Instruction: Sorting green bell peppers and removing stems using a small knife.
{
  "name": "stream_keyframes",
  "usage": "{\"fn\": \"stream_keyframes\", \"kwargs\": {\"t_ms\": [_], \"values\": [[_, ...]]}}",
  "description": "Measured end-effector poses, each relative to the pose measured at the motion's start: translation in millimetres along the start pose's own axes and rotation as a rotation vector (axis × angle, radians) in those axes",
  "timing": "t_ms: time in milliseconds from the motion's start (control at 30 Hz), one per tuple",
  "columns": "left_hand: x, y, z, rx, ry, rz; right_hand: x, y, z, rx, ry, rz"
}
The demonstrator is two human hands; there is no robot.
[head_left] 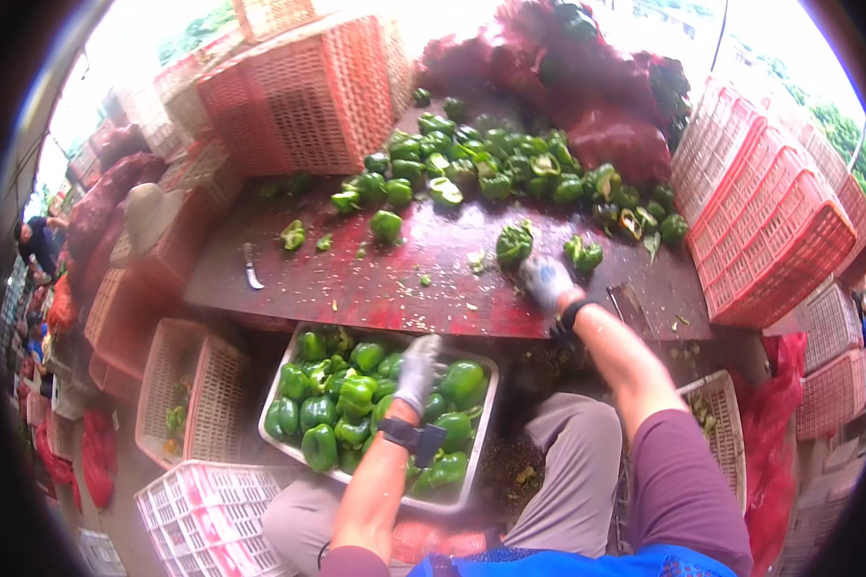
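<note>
Right, gloved right hand (pixel 547 279) at a green pepper (pixel 514 244) on the table (pixel 327 284), front middle; touching or just beside, can't tell if fingers are closed on it. Gloved left hand (pixel 418 371) over the tray (pixel 485 423) at the lap, blurred; can't tell if grasping or released.

Risks, my judgement: pepper could roll off the front edge if only nudged, being round on a littered top. Tray looks nearly full, so one more dropped on the heap (pixel 354 392) might bounce over the rim. Loose pile (pixel 491 159) could slide if one low down is pulled. Bare knife (pixel 251 267) lies at table left, a cut risk if left hand sweeps there. Dark flat thing (pixel 629 306) near the right forearm, kind unclear, could snag a sleeve.

Writing: none legible. Blue mark on right glove, too blurred; crates (pixel 293 96) show no readable label
</note>
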State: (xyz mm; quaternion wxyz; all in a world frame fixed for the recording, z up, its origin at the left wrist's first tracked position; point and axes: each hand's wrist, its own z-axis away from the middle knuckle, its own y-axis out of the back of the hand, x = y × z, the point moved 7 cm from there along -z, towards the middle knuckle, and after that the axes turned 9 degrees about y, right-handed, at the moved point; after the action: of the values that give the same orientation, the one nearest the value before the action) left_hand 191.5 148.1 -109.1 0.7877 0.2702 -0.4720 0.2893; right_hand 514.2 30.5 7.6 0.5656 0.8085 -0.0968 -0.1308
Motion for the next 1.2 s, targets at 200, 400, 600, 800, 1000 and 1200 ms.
{"fn": "stream_keyframes", "kwargs": {"t_ms": [200,400,600,800,1000,1200], "values": [[-43.6,-24.1,63.3,-0.244,0.212,0.248,-24.7,-17.3,47.9,0.084,-0.088,0.215],[-56.8,-6.3,104.4,-0.282,0.331,0.385,7.9,-15.3,72.8,-0.041,-0.175,0.225],[1.7,-18.8,144.8,-0.513,0.327,0.873,-164.8,84.3,82.8,0.361,0.536,-0.166],[82.7,6.3,183.5,-0.699,-0.011,1.363,-295.7,128.2,124.3,0.137,0.7,-0.42],[55.5,57.7,213.5,0.024,-0.339,0.635,-327.3,114.2,132.8,-0.262,0.229,-0.879],[71.3,54.0,254.1,0.423,-0.707,-0.038,-330.8,90.2,166.5,-0.151,-0.067,-1.387]]}}
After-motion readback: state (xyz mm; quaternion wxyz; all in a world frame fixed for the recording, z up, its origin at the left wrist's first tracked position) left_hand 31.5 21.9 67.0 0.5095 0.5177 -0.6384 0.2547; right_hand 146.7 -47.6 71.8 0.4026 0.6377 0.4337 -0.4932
